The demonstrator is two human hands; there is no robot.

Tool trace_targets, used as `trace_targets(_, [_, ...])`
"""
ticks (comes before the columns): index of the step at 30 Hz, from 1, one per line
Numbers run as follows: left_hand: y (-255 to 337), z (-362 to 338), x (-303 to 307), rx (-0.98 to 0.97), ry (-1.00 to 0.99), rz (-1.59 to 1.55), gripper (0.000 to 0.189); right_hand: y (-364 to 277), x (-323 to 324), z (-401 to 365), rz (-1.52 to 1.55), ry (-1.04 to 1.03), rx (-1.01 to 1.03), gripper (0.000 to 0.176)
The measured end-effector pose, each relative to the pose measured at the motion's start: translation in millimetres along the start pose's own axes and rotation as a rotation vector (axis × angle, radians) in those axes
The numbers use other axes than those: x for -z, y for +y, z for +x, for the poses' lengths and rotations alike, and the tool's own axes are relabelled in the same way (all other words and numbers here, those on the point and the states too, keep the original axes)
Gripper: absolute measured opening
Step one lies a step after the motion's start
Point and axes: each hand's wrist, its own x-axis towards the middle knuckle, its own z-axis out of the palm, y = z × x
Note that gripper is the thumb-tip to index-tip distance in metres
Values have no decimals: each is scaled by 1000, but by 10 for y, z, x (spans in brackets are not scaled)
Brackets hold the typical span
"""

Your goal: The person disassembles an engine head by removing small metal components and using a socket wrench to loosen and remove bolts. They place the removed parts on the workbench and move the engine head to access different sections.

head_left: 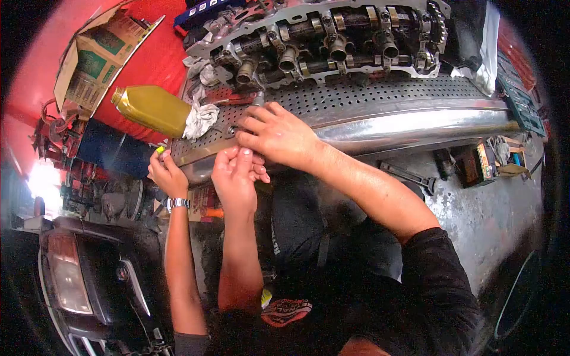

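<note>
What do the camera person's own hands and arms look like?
The left hand and right hand are bare, with no gloves and nothing showing around the wrists. The right sleeve is short and black, and the black shirt has a reddish, oval-looking logo with lettering. The silver watch is on another person's arm.

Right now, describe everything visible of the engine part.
The engine part is a long, grey and dark block that looks metal, with a shaft running lengthwise, four round tubes in a row and a toothed wheel at its right end. It lies on the perforated bench, crumpled white paper or cloth by its left end.
</note>
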Motion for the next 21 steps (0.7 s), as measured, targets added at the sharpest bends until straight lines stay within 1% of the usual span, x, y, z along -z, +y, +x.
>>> trace_targets(1, [43,-10,-31,-87,26,181,14,3,7,4,38,-46,-26,34])
trace_targets(2, [79,-52,-120,-238,70,472,17,7,17,11,58,-44,-41,37])
trace_targets(3, [43,-29,-101,-372,59,635,22,11,27,14,77,-43,-57,39])
trace_targets(5, [-31,18,-64,-660,107,964,35,17,39,9,115,-43,-94,45])
trace_targets(6, [-56,20,-95,-549,76,723,36,19,39,10,98,-31,-95,41])
trace_targets(7, [-44,18,-99,-463,72,558,32,36,47,14,110,-46,-112,40])
trace_targets(8, [3,28,-73,-300,56,331,29,33,52,7,127,-66,-133,39])
trace_targets(10, [121,44,-2,88,-17,-140,23,28,60,-1,167,-97,-164,37])
trace_targets(12, [172,64,58,248,-25,-303,16,34,39,-22,155,-16,-178,32])
trace_targets(13, [176,70,34,247,-20,-280,14,32,30,-18,150,28,-183,30])
trace_targets(14, [187,65,6,201,-4,-155,13,41,30,-11,191,22,-197,38])
trace_targets(15, [197,61,-23,159,17,-28,12,56,26,-3,249,53,-220,41])
trace_targets(16, [217,49,-68,69,47,200,13,77,18,2,305,84,-242,43])
trace_targets(17, [194,41,-83,-154,8,451,15,90,18,5,360,115,-264,46])
trace_targets(18, [171,31,-97,-401,37,754,17,90,67,9,475,110,-322,51])
trace_targets(19, [147,21,-111,-636,131,1008,19,79,80,12,466,102,-322,51])
trace_targets(20, [151,67,-57,-849,122,1224,20,69,90,9,458,93,-322,51])
trace_targets(21, [135,70,-59,-860,118,1215,21,72,99,-1,446,85,-323,51])
